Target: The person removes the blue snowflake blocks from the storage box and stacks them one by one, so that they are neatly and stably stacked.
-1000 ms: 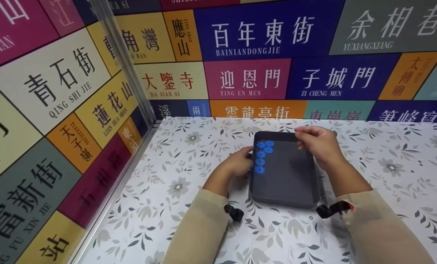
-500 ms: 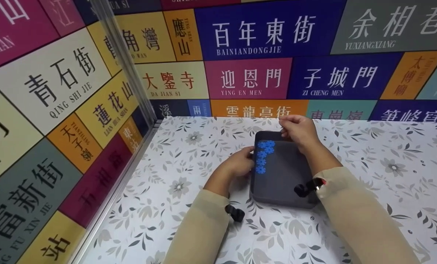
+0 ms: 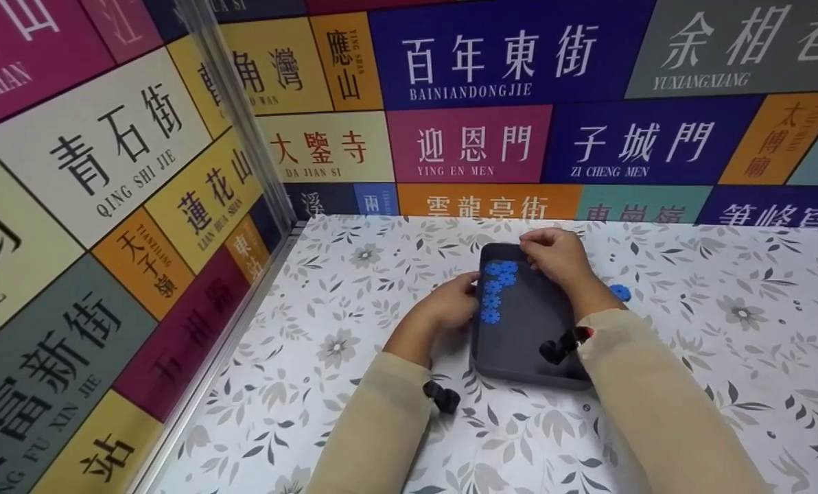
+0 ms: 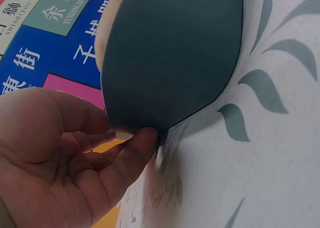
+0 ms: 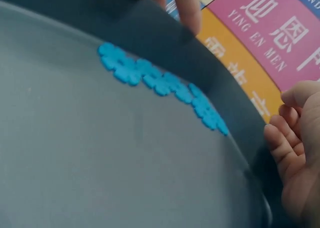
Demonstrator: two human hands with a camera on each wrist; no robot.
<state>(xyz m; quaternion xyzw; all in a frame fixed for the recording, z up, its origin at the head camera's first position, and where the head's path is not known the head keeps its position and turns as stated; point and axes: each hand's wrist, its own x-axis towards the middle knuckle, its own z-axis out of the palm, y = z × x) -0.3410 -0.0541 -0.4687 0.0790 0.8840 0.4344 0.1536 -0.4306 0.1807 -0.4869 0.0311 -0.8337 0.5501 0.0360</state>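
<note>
A dark grey rectangular tray [image 3: 519, 350] lies on the table with its raised rim facing up. Inside, several blue flower-shaped pieces [image 3: 491, 302] follow the left wall and turn the far-left corner. My left hand [image 3: 452, 302] holds the tray's left wall; in the left wrist view its fingertips [image 4: 147, 135] press the dark outer side. My right hand [image 3: 558, 257] is at the far rim with curled fingers, thumb and index tips close together. In the right wrist view its fingers [image 5: 280, 138] overlap the rim. Whether anything is pinched there cannot be made out.
Another blue flower piece [image 3: 619, 293] lies on the table right of the tray, beside my right wrist. A floral-patterned cloth [image 3: 340, 357] covers the table. Walls of coloured street-name signs [image 3: 471, 147] stand behind and on the left.
My right hand has moved left from the far-right corner, rising and then lowering to the far rim. The blue piece right of the tray has come into sight. My left hand stays put.
</note>
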